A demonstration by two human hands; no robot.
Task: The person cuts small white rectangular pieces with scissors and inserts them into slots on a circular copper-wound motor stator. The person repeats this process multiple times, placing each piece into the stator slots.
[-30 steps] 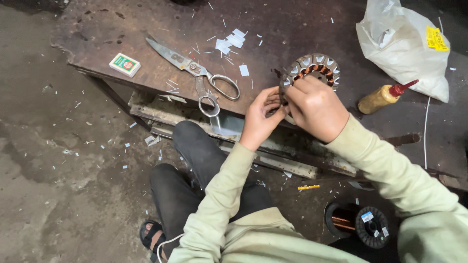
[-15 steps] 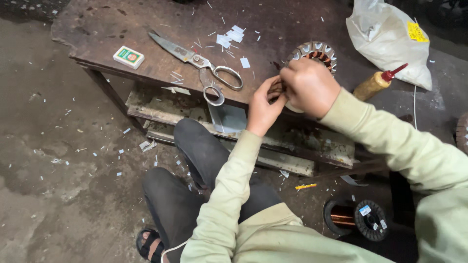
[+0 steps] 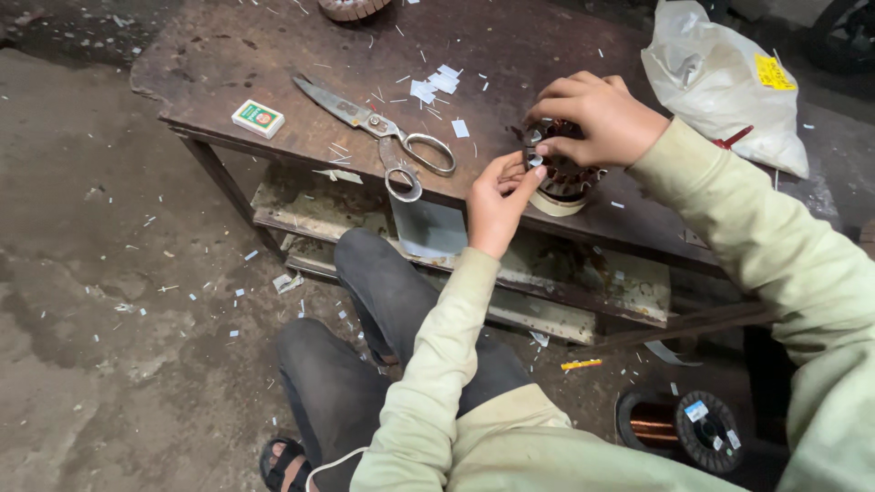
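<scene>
A round motor stator (image 3: pixel 561 178) with slotted teeth rests on the dark metal bench (image 3: pixel 273 55) near its front edge. My right hand (image 3: pixel 597 114) lies over the stator's top, fingers curled on its rim. My left hand (image 3: pixel 499 199) pinches a small white paper slip against the stator's left side. Both sleeves are pale green.
Large scissors (image 3: pixel 383 132) lie open on the bench left of the stator, with white paper slips (image 3: pixel 436 84) behind them and a small matchbox (image 3: pixel 258 117) further left. A white plastic bag (image 3: pixel 725 77) sits at right. A copper wire spool (image 3: pixel 684 424) stands on the floor.
The view has drawn closer to the bench. My right hand has shifted over the top of the stator, and my left hand now pinches at its left side.
</scene>
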